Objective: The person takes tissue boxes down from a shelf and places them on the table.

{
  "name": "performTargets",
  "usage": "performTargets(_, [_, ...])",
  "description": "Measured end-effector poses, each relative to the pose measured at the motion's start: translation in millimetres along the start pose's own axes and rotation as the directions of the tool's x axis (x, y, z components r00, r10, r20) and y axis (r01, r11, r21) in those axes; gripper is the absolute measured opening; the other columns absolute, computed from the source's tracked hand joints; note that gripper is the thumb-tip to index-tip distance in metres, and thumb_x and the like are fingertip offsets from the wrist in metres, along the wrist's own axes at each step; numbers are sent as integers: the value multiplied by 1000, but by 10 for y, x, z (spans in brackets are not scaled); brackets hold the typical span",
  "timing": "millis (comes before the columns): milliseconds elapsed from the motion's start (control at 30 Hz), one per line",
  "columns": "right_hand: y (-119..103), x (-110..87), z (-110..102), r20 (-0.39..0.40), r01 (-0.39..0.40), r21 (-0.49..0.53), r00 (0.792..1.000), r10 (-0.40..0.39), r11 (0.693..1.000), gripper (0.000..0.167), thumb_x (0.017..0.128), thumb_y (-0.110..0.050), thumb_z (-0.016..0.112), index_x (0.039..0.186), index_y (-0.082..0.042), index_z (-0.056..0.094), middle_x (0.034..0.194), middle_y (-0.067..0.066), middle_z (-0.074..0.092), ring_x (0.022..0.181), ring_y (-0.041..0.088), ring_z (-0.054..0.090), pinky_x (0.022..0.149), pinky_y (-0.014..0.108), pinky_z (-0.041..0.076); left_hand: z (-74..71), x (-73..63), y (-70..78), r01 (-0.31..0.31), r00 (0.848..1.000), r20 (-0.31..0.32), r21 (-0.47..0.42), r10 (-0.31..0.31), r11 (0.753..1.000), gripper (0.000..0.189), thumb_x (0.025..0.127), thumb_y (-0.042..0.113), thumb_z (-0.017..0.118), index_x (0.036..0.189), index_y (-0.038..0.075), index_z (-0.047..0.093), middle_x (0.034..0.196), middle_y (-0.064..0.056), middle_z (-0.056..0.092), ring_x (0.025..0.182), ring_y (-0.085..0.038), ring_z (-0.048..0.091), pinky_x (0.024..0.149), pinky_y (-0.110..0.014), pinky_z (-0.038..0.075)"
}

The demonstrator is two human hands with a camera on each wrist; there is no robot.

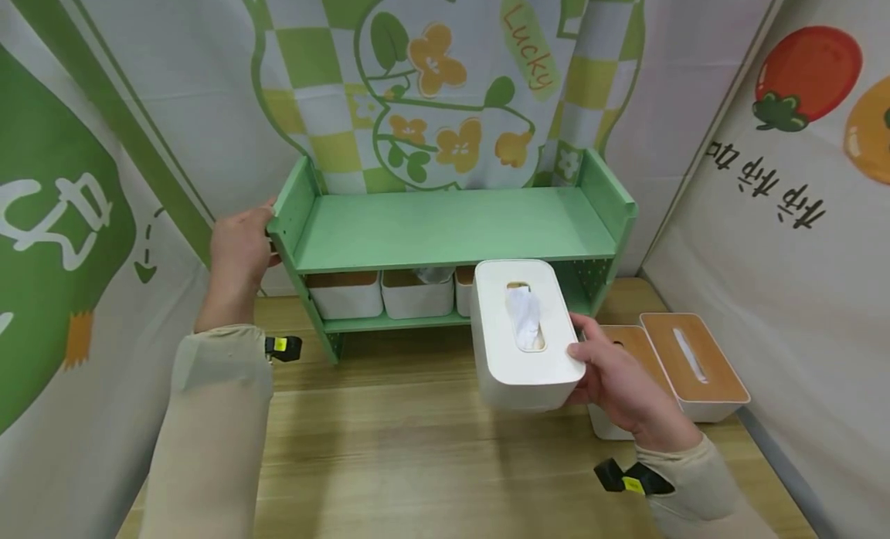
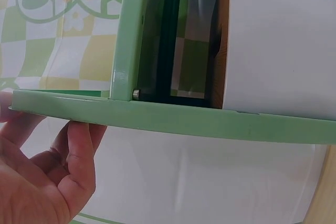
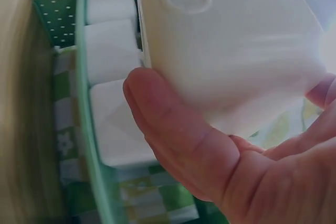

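Observation:
My right hand [image 1: 619, 377] grips a white tissue box [image 1: 501, 361] by its near right side, thumb at the lid's edge and fingers under it. White tissue pokes from the slot in its white lid. The box is held up in front of the green two-tier shelf [image 1: 445, 226], hiding part of the lower tier. My left hand [image 1: 239, 242] holds the upper front edge of the shelf's left side panel [image 2: 173, 121], its fingers against the outer face. On the lower tier sit three white boxes, including a left one [image 1: 345, 296] and a middle one [image 1: 417, 294].
Two tissue boxes with wood-coloured lids stand on the wooden surface [image 1: 396, 446] at the right; the outer one [image 1: 695, 361] is close to the right wall cloth [image 1: 779, 292]. A patterned curtain [image 1: 452, 83] hangs behind the shelf.

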State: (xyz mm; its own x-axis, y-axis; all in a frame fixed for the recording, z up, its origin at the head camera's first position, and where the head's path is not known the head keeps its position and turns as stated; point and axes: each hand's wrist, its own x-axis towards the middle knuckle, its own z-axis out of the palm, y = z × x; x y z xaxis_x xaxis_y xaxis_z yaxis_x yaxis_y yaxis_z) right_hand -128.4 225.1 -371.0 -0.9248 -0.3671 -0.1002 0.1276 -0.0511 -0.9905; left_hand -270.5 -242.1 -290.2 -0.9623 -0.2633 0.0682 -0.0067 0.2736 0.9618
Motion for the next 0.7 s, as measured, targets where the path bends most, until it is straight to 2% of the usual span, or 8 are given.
performTargets(133, [149, 16, 8, -10, -57, 9, 998, 57, 998, 65, 99, -16, 39, 155, -9, 8, 106, 18, 64, 86, 29, 70, 72, 46, 57, -2, 3, 1, 6, 1000, 4, 0, -6, 1000, 44, 106, 45, 40, 143, 24, 53, 148, 17, 45, 119, -22, 54, 77, -26, 55])
performTargets(233, [244, 18, 20, -28, -97, 7, 995, 97, 995, 66, 99, -18, 40, 156, -11, 7, 119, 26, 57, 89, 31, 70, 74, 48, 57, -5, 4, -1, 6, 1000, 8, 6, -6, 1000, 47, 106, 45, 39, 143, 19, 54, 148, 17, 44, 119, -22, 55, 78, -27, 55])
performTargets(367, [353, 13, 46, -76, -138, 4, 987, 138, 990, 67, 99, -20, 42, 157, -13, 9, 138, 33, 40, 92, 37, 68, 76, 50, 56, -8, 1, -4, 2, 1000, 6, 10, -2, 1000, 49, 106, 45, 38, 142, 15, 55, 148, 18, 44, 119, -21, 55, 77, -25, 55])
performTargets(533, [498, 19, 51, -99, -175, 9, 980, 175, 984, 66, 98, -20, 45, 155, -14, 13, 139, 33, 37, 94, 41, 67, 77, 53, 56, -6, 0, 3, 1, 1000, 6, -1, -1, 1000, 47, 106, 45, 39, 143, 20, 53, 148, 17, 44, 121, -22, 54, 77, -25, 56])
performTargets(700, [662, 46, 50, -116, -210, 7, 971, 210, 978, 67, 97, -20, 47, 155, -13, 14, 141, 33, 33, 96, 42, 66, 77, 53, 56, -5, 3, -5, -4, 1000, 3, 16, 4, 1000, 48, 106, 47, 39, 144, 21, 52, 148, 15, 44, 120, -21, 55, 78, -25, 56])
